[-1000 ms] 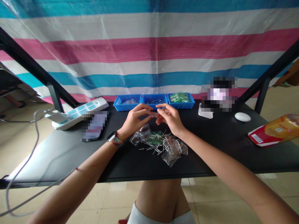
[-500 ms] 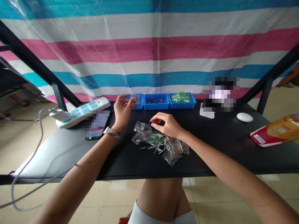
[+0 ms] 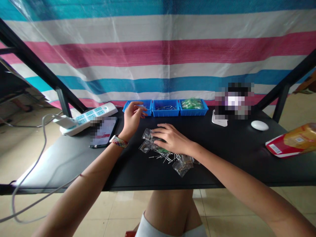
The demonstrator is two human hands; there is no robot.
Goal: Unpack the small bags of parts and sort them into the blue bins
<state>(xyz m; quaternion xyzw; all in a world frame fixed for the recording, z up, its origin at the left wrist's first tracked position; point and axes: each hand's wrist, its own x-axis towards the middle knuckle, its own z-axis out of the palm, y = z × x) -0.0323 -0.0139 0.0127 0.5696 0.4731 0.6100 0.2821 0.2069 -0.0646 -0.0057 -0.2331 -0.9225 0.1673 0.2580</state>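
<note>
**At the table's far edge, the left hand has reached the first bin**

Along the far edge of the table (image 3: 234,151), the left hand (image 3: 133,117) now hangs over the left blue bin (image 3: 127,107). Its fingers are curled narrow, with the thumb close to them. Half a second ago it carried a small clear bag toward that bin. Whether the bag is still pinched there or already lies inside, I cannot tell.

The right hand (image 3: 170,140) has come down from mid-air. A second ago it met the left hand above the table. Now it lies flat and wide on the pile (image 3: 181,163) of little clear bags and loose wire-legged parts near the middle of the table, holding nothing that shows.

By my judgement, one bag has left the pile for the bin, and most of the pile is still on the table.

The middle bin (image 3: 165,108) and the right bin (image 3: 194,107) stand touching in the same row. The power strip (image 3: 89,117) and the phone (image 3: 102,131) lie toward the left edge.
</note>
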